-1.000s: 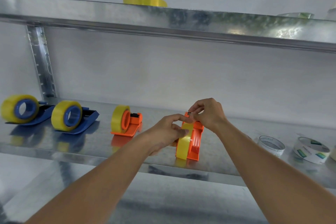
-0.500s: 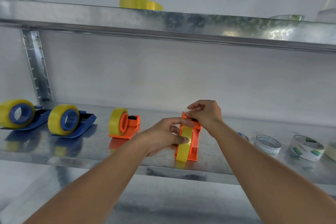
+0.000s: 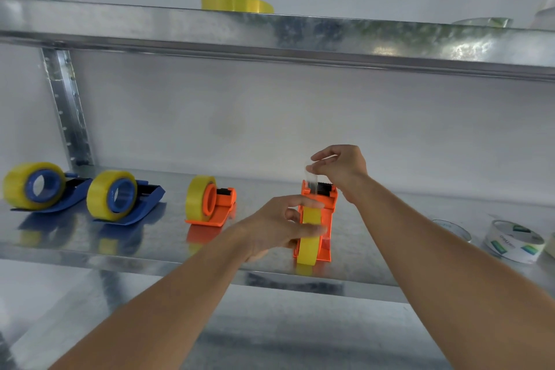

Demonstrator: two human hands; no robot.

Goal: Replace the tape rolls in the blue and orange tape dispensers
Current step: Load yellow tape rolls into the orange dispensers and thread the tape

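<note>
Pulling the clear tape end [image 3: 312, 179] upward past the serrated cutter, the right hand [image 3: 339, 170] has it pinched between thumb and fingertips, the other fingers loosely curled. That strip rises from the yellow tape roll [image 3: 309, 236] seated in the nearer orange tape dispenser [image 3: 326, 219], which stands at the front of the middle shelf [image 3: 168, 261], roll end toward the camera. The left hand [image 3: 282, 227] is wrapped partway around the roll and the dispenser's side, steadying both.

To do this well, I judge the strip should be kept taut and straight, then laid down across the cutter teeth and pressed so it sticks, while the left hand keeps the roll from spinning free.

Further left on the same shelf stand a second orange dispenser [image 3: 210, 203] and two blue dispensers [image 3: 124, 203] [image 3: 39, 188], each loaded with a yellow roll. To the right lie loose white tape rolls [image 3: 513, 245]. Another yellow roll [image 3: 237, 3] lies flat on the upper shelf [image 3: 300, 36]. Both shelves are shiny galvanised metal, set against a plain pale wall.
</note>
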